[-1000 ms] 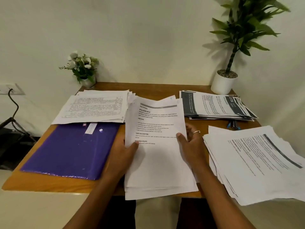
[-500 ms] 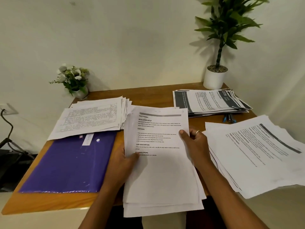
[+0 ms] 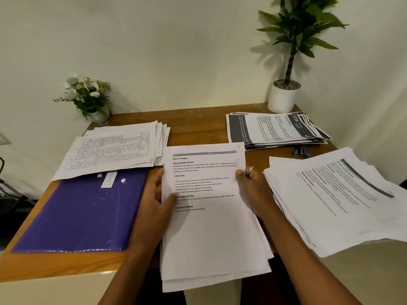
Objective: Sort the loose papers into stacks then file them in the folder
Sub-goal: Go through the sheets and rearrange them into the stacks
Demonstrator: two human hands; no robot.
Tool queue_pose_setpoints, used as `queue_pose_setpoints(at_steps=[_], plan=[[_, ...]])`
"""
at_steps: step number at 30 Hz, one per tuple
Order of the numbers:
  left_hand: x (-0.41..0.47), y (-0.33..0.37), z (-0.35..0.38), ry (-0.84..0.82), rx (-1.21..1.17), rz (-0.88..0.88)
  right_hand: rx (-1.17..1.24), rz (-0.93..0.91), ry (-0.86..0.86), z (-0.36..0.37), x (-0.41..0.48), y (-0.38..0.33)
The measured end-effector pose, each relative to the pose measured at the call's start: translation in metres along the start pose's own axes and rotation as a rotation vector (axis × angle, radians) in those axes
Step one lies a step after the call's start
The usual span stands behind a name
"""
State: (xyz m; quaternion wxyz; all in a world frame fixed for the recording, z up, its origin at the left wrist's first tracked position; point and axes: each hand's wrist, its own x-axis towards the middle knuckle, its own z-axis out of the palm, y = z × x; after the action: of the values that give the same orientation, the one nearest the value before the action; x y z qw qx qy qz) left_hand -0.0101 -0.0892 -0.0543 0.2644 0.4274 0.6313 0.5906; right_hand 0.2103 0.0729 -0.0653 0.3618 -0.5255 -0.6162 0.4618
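Now the sheaf (image 3: 211,234) I hold over the desk's (image 3: 198,122) near edge sits squarer than a second ago, its far edge evened; my left hand (image 3: 154,208) and right hand (image 3: 253,190) each pinch a side, thumb on top, so this stack looks nearly ready. Left, the folder (image 3: 83,212) lies closed, its contents hidden, a pile (image 3: 110,148) overlapping its far edge.

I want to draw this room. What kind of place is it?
Probably a desk in a home or small office: stacks of printed papers and a purple folder lie on a wooden table, with a potted plant on it.
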Motion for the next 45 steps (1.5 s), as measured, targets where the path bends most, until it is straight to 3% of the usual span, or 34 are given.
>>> queue_pose_setpoints(at_steps=[5, 11, 21, 24, 27, 31, 34, 37, 39, 45], plan=[[-0.001, -0.002, 0.001, 0.015, -0.025, -0.031, 0.102, -0.039, -0.036, 0.0, -0.005, -0.005], [-0.002, 0.006, 0.003, 0.064, -0.073, -0.055, 0.153, -0.279, -0.01, -0.003, -0.02, -0.014], [-0.007, 0.032, 0.01, 0.072, -0.085, 0.029, 0.388, -0.164, -0.058, -0.007, -0.014, -0.021], [0.002, 0.048, 0.002, 0.162, -0.07, 0.01, 0.289, -0.061, -0.128, -0.008, -0.016, -0.042], [0.016, 0.058, -0.025, 0.147, 0.113, -0.027, 0.241, 0.094, -0.277, -0.005, -0.026, -0.066], [0.03, 0.049, -0.099, 0.183, 0.388, -0.066, 0.037, 0.025, -0.443, 0.017, -0.05, -0.077], [0.034, 0.028, -0.152, 0.194, 0.651, -0.158, -0.281, -0.125, -0.314, 0.034, -0.06, -0.066], [0.026, 0.006, -0.174, 0.211, 0.66, -0.337, -0.669, -0.179, -0.124, 0.036, -0.061, -0.049], [0.018, -0.001, -0.175, 0.235, 0.722, -0.322, -0.86, -0.136, -0.085, 0.032, -0.062, -0.041], [0.004, 0.011, -0.147, 0.319, 1.108, -0.189, -0.862, -0.018, -0.029, 0.016, -0.056, -0.044]])
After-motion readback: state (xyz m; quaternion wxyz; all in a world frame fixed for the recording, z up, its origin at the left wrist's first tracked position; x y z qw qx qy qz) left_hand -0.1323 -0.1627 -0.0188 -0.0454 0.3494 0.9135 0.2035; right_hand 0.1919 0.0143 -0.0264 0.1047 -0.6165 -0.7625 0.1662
